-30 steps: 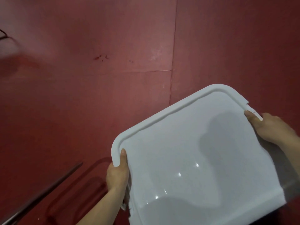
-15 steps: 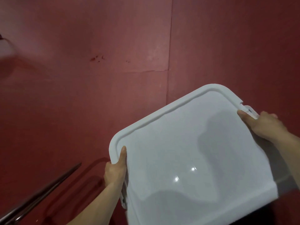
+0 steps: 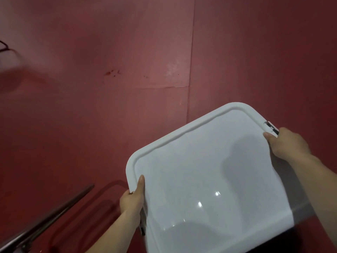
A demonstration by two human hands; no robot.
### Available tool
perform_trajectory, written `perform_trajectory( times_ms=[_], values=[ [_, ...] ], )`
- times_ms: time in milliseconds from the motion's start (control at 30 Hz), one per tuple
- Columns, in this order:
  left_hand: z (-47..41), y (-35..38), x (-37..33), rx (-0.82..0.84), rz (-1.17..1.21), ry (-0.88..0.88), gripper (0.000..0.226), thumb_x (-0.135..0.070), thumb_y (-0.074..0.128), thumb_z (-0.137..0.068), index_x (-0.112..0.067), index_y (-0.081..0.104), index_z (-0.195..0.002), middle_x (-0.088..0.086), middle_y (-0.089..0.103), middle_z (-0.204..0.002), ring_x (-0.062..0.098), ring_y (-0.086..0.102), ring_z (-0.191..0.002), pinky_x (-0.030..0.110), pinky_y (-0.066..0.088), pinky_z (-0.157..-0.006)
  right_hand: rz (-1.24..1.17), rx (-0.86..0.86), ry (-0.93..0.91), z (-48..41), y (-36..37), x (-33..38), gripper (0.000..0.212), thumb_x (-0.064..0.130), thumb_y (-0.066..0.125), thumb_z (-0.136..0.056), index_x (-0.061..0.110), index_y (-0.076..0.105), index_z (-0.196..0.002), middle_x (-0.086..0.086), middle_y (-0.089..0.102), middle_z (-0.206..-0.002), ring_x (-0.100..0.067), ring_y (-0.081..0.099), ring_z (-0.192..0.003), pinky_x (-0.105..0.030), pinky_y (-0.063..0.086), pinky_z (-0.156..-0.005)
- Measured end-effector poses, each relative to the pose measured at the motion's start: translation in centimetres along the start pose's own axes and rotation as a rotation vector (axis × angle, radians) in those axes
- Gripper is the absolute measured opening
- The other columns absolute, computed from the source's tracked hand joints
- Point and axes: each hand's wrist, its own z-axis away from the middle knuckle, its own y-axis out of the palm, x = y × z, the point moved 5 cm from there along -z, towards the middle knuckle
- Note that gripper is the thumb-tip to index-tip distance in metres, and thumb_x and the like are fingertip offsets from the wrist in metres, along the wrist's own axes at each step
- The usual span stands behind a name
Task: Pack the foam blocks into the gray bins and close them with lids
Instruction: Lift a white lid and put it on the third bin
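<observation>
White lid (image 3: pixel 209 179) sits in the lower right of the frame, held at both side edges over what looks like a gray bin; only a dark sliver of bin shows at the lower right, the rest is hidden. No foam blocks visible, presumably under the lid.

Risks: lid looks skewed relative to whatever is under it, so pressing down now could seat one corner and leave the opposite one proud. Rim fit can't be checked from this view. A small latch (image 3: pixel 271 127) at the upper right edge sits right by the fingertips; a finger could get pinched when it snaps, or the clasp could miss its catch if the lid is off-square. Slippery glossy plastic, so a one-sided push may make it slide.

Left hand (image 3: pixel 132 199): grip closed on the lid's left edge, thumb flat on top, fingers curled underneath out of sight. Right hand (image 3: pixel 286 143): grip wrapped over the right edge beside the latch, thumb on top, fingers hidden behind.

Red floor (image 3: pixel 91 106) around it, a dark metal bar (image 3: pixel 45 223) in the lower left.
</observation>
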Motion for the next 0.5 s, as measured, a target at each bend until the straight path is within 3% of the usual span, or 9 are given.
perform_trajectory(
  times_ms=[133,300,400,500],
  values=[
    [0.0,0.7,-0.2,0.084,0.029,-0.018,0.055,-0.063,0.069,-0.080,-0.012,0.062,-0.098,0.000,0.067,-0.090,0.027,0.065,-0.085,0.037,0.051,-0.081,0.009,-0.005,-0.021,0.0,0.2,0.0,0.042,0.040,0.049,-0.098,0.001,0.053,-0.113,-0.031,0.060,-0.113,-0.046,0.057,-0.104,-0.043,0.041,-0.078],
    [0.1,1.0,-0.5,0.016,0.023,0.035,0.057,-0.057,0.064,-0.087,-0.002,0.061,-0.102,0.002,0.062,-0.082,0.021,0.058,-0.073,0.035,0.045,-0.075,0.054,-0.027,-0.020,-0.5,0.4,-0.1,0.036,0.037,0.051,-0.098,0.004,0.055,-0.109,-0.029,0.062,-0.111,-0.046,0.058,-0.103,-0.041,0.039,-0.075],
    [0.4,1.6,-0.7,-0.045,0.013,0.029,0.067,-0.057,0.057,-0.091,0.002,0.050,-0.120,0.002,0.050,-0.081,0.029,0.054,-0.084,0.036,0.042,-0.078,0.105,-0.045,-0.009,-0.6,0.2,0.2,0.034,0.036,0.052,-0.096,0.006,0.059,-0.110,-0.027,0.063,-0.111,-0.045,0.059,-0.102,-0.040,0.042,-0.076],
    [0.6,1.9,-0.8,-0.106,-0.051,0.045,0.069,-0.057,0.048,-0.096,0.003,0.039,-0.128,0.006,0.044,-0.081,0.031,0.046,-0.087,0.038,0.037,-0.078,0.145,-0.084,-0.003,0.0,0.4,0.7,0.025,0.021,0.055,-0.092,0.004,0.061,-0.109,-0.027,0.064,-0.107,-0.044,0.061,-0.099,-0.039,0.043,-0.073]
  ],
)
